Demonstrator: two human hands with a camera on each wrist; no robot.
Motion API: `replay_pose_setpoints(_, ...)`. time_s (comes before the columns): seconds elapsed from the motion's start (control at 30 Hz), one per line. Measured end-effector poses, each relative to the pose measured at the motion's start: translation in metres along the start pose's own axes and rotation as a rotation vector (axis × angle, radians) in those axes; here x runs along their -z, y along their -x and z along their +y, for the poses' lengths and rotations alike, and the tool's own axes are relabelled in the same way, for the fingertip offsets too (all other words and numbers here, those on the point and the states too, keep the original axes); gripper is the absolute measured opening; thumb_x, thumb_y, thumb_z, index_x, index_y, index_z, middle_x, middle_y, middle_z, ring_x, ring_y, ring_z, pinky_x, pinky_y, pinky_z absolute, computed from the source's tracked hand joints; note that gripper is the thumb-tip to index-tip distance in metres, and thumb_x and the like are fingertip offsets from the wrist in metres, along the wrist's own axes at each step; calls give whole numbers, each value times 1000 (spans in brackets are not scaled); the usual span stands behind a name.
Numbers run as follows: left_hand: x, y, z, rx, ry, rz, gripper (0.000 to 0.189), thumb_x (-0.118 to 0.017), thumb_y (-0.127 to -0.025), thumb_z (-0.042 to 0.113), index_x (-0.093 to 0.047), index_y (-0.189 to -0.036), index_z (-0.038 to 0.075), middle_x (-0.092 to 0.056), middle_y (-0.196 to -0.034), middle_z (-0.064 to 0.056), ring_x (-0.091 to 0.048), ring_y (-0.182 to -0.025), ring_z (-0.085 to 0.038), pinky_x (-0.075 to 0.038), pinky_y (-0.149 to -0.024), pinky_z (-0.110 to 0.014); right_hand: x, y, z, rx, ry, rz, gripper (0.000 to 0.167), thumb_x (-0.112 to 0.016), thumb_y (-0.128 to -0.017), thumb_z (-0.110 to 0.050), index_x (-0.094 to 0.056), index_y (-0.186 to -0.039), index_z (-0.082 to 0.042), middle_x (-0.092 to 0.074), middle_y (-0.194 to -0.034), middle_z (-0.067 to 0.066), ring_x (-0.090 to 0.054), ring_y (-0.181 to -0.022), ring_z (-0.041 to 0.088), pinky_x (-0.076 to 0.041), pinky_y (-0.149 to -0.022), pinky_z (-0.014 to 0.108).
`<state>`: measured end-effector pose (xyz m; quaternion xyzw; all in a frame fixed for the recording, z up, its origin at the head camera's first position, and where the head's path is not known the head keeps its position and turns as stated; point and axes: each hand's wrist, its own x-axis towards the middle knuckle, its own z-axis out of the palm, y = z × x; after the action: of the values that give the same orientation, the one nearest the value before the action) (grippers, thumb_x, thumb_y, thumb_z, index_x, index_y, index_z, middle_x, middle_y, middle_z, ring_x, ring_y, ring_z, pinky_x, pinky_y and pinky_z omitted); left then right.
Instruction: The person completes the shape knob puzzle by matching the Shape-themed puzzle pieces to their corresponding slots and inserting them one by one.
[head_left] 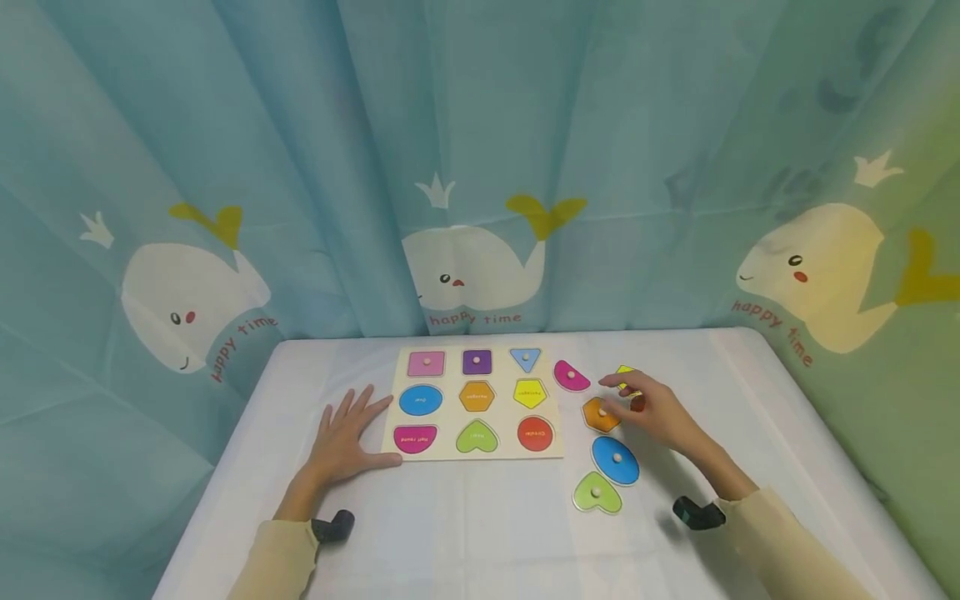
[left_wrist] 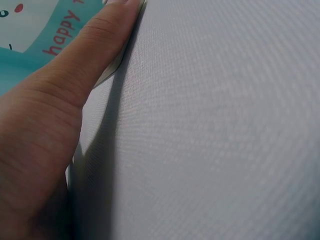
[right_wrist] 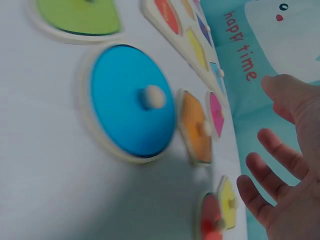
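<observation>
A wooden shape puzzle board lies on the table. My left hand spreads its fingers at the board's left side, the thumb at its near corner. Knobbed pieces sit in the far row: a pink rectangle, a purple square and a light blue triangle. My right hand hovers over loose knobbed pieces, its fingers relaxed and holding nothing. Beneath or beside it are an orange hexagon, a yellow pentagon and a red circle, the last two partly hidden in the head view.
More loose pieces lie right of the board: a magenta half-round, a blue oval and a green heart. A white cloth covers the table. Behind it hangs a blue curtain with printed whales.
</observation>
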<state>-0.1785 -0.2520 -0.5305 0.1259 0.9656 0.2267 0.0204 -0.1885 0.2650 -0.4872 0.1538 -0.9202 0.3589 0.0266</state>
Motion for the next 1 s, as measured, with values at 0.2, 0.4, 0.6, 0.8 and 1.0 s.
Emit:
replay_pose_setpoints(0.2,-1,2,-1,1,-7,4,104,-85,-71,62,-46,-156,17,-27,-167,-19,-11,-153,-50,-2,-117,-75,-6,29,6,34,-32,13,39,-84,-87,-15,-71,-122,-8,-70,-116,9,-60,-96,27,-57,-80,25)
replay_pose_setpoints(0.4,-2,1,-2,-6,7,5,105,-83,-71,64,-45,-156,18,-26,-167,-19,-10,-154,-49,-1,-117,-75,-11,52,14,8,-41,9,40,-87,-83,-16,-72,-120,-10,-71,-109,3,-59,-92,23,-55,-78,24)
replay_pose_setpoints(0.6,-3,-2,-4,-3,-4,5,105,-83,-70,65,-45,-156,18,-26,-167,-19,-10,-154,-49,0,-117,-75,-15,62,17,-45,11,-27,38,-89,-82,-27,-74,-117,-19,-69,-115,-2,-59,-108,24,-56,-88,31)
replay_pose_setpoints(0.8,-5,-4,-6,8,-18,-10,106,-83,-70,65,-44,-157,19,-25,-168,-18,-9,-154,-48,0,-117,-74,-21,66,20,-38,20,-15,31,-90,-81,-24,-76,-109,-23,-65,-120,1,-52,-116,26,-54,-94,45)
replay_pose_setpoints(1.0,-5,-3,-5,12,-24,-10,107,-82,-69,68,-44,-157,19,-24,-168,-18,-9,-154,-48,0,-118,-73,-25,68,18,-32,8,10,27,-90,-80,-20,-77,-104,-22,-64,-123,8,-50,-117,31,-51,-94,57)
